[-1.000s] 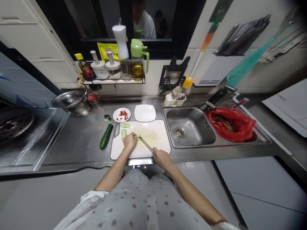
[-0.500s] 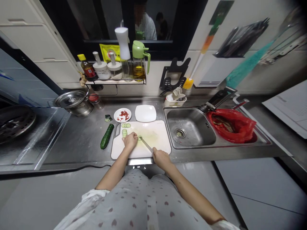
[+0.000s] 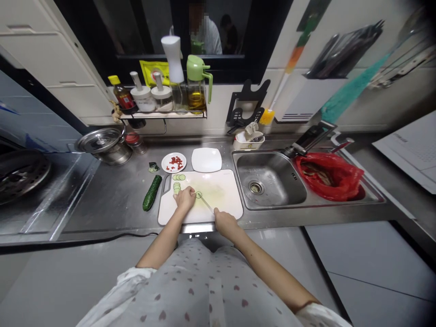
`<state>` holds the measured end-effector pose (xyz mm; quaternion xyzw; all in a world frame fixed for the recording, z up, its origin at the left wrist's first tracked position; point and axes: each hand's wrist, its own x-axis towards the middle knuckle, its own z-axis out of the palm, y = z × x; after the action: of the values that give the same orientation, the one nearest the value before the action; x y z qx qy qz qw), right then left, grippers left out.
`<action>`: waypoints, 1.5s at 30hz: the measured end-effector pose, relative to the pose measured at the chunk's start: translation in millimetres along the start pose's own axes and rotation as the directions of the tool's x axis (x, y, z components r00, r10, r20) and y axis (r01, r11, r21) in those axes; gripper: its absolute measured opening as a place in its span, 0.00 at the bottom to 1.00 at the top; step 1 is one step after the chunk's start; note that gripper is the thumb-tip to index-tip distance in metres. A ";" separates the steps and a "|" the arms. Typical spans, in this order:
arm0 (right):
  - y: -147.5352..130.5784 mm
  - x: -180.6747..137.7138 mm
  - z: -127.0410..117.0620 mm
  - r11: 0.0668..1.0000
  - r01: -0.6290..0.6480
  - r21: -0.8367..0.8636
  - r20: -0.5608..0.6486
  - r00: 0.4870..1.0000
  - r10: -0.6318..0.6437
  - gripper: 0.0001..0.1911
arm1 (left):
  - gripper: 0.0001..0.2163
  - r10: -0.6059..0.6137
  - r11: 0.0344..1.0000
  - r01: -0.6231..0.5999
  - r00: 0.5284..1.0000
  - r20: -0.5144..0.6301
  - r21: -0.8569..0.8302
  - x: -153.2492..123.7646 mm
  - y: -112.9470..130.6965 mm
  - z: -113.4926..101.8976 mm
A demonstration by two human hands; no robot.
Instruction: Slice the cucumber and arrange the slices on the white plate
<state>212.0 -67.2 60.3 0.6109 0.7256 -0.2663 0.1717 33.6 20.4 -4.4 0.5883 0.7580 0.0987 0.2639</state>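
Observation:
On the white cutting board (image 3: 218, 215) my left hand (image 3: 185, 200) is closed, its fingertips at the left edge of a pale green cucumber slice (image 3: 199, 195). My right hand (image 3: 225, 222) grips a knife (image 3: 207, 203) by its handle, over the board's front right part. The blade points away to the left, its tip at the slice. More cucumber slices (image 3: 179, 177) lie in two overlapping rows by the board's left side, one at the back and one just beyond my left hand. A whole dark green cucumber (image 3: 152, 193) rests left of the board.
Behind the board stand a plate of chopped red pieces (image 3: 177, 168) and a white square plate (image 3: 206, 160). Cucumber peelings (image 3: 153, 166) lie left of them. To the right is the sink (image 3: 272, 181), with a red plastic bag (image 3: 354, 175) beside it. A lidded pot (image 3: 114, 152) stands back left.
My right hand and the knife handle have shifted slightly left, and the blade lies a little differently over the slice. My left hand stays about where it was.

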 end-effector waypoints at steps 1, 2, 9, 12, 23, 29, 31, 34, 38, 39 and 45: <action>-0.9 0.1 -1.9 1.000 0.001 0.000 0.008 1.000 -0.001 0.20 | 0.07 0.001 1.000 -0.001 1.000 0.001 0.000 -0.1 -0.1 0.0; -1.6 0.1 -3.7 1.000 0.001 0.000 0.016 1.000 -0.001 0.20 | 0.07 0.001 1.000 -0.001 1.000 0.000 0.002 -0.2 -0.1 0.1; -2.6 0.4 -9.2 1.000 0.006 -0.009 0.045 0.999 -0.006 0.21 | 0.07 0.000 1.000 0.000 1.000 -0.006 -0.001 -0.8 -0.1 -0.5; -0.7 -3.0 -8.6 1.000 0.011 -0.004 0.045 0.999 -0.010 0.20 | 0.06 -0.003 1.000 0.003 1.000 -0.002 -0.008 -0.3 -0.1 -0.7; 8.7 -14.2 -3.8 1.000 0.022 -0.003 0.041 0.999 -0.022 0.15 | 0.07 -0.009 1.000 0.009 1.000 0.011 -0.030 0.7 -1.4 0.5; 2.4 -4.2 -8.0 1.000 0.014 -0.003 0.042 0.999 -0.014 0.17 | 0.06 -0.009 0.999 0.010 1.000 0.013 -0.034 0.2 -1.1 0.4; 1.2 -0.1 -8.3 1.000 0.024 -0.003 0.032 0.999 -0.024 0.17 | 0.06 -0.008 0.999 0.008 1.000 0.013 -0.038 -0.2 -0.9 0.0; 0.0 5.2 -8.0 0.999 0.033 -0.002 0.026 0.999 -0.033 0.18 | 0.06 -0.004 0.999 0.004 1.000 0.009 -0.034 -1.2 -0.1 -1.2; -2.4 8.9 -9.4 0.999 0.032 -0.002 0.026 0.999 -0.032 0.19 | 0.06 0.004 0.999 -0.004 1.000 0.011 -0.032 -3.1 1.4 -3.6; -3.2 9.2 -10.3 1.000 0.030 -0.001 0.027 0.999 -0.030 0.19 | 0.06 0.006 0.999 -0.005 1.000 0.014 -0.033 -3.5 1.7 -4.2; -7.7 9.2 -18.8 1.000 0.029 0.004 0.045 0.999 -0.030 0.19 | 0.06 0.010 0.999 -0.009 1.000 0.014 -0.033 -4.0 2.0 -5.2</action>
<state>204.2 -49.6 71.4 0.5942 0.7301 -0.2835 0.1832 33.3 18.1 2.0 0.5882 0.7516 0.1080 0.2784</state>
